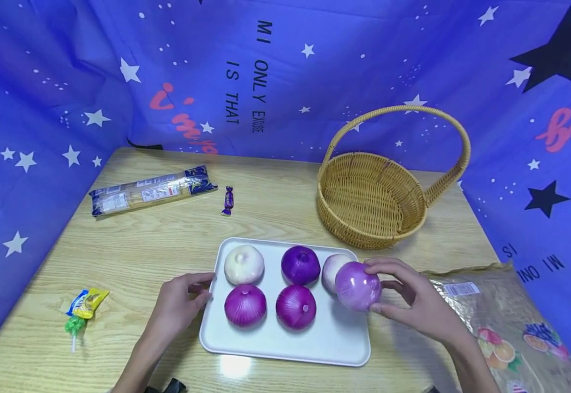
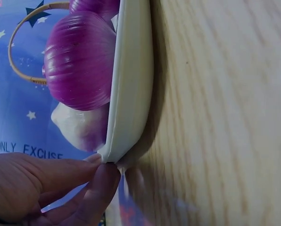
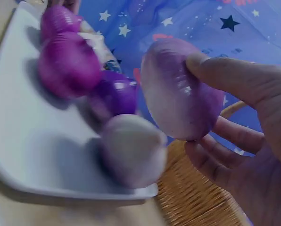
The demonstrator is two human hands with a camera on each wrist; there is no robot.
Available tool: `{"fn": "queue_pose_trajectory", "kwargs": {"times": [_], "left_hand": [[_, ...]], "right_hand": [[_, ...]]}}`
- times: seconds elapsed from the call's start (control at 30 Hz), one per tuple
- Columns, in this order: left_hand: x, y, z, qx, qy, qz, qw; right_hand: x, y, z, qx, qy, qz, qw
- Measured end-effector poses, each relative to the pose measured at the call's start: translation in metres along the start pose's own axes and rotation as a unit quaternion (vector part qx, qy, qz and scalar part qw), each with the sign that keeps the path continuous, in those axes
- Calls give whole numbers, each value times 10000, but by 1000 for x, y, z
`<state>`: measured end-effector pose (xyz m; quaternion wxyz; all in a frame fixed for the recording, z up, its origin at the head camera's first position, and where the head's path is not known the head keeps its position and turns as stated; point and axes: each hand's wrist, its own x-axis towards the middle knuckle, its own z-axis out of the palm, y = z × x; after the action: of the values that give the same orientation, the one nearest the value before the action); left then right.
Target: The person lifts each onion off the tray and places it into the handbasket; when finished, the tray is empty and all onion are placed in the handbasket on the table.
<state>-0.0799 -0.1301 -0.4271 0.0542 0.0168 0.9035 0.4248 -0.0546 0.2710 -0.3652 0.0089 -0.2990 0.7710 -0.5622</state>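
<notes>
My right hand (image 1: 415, 300) grips a pale purple onion (image 1: 358, 286) between thumb and fingers, lifted above the right side of a white tray (image 1: 325, 344). The right wrist view shows this onion (image 3: 178, 89) clear of the tray. Behind it sits a whitish onion (image 1: 332, 267), partly hidden in the head view. At the tray's left edge, my left hand (image 1: 179, 300) pinches the rim near a white onion (image 1: 243, 265) and a magenta onion (image 1: 245, 305). In the middle lie a dark purple onion (image 1: 301, 265) and another magenta onion (image 1: 296, 307).
A wicker basket (image 1: 325, 213) with a tall handle stands behind the tray at right. A printed plastic bag (image 1: 506, 316) lies right. Back left are a long clear packet (image 1: 153, 191) and a purple-wrapped candy (image 1: 228, 201). Wrapped sweets (image 1: 86, 303) and a green lollipop (image 1: 75, 325) lie left.
</notes>
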Motion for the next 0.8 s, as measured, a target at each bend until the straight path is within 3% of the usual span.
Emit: {"fn": "queue_pose_trajectory", "kwargs": {"times": [0.17, 0.37, 0.6, 0.8], "left_hand": [[-1, -1, 0, 38, 40, 51, 10000], [0, -2, 0, 111, 54, 83, 9999], [-3, -3, 1, 234, 77, 121, 9996], [-3, -2, 1, 227, 79, 168, 9996]], "right_hand": [[24, -12, -17, -308, 198, 189, 9992], [47, 6, -48, -362, 426, 884, 9945], [76, 34, -84, -760, 1016, 1733, 9767], [89, 51, -99, -827, 1573, 2147, 9604]]}}
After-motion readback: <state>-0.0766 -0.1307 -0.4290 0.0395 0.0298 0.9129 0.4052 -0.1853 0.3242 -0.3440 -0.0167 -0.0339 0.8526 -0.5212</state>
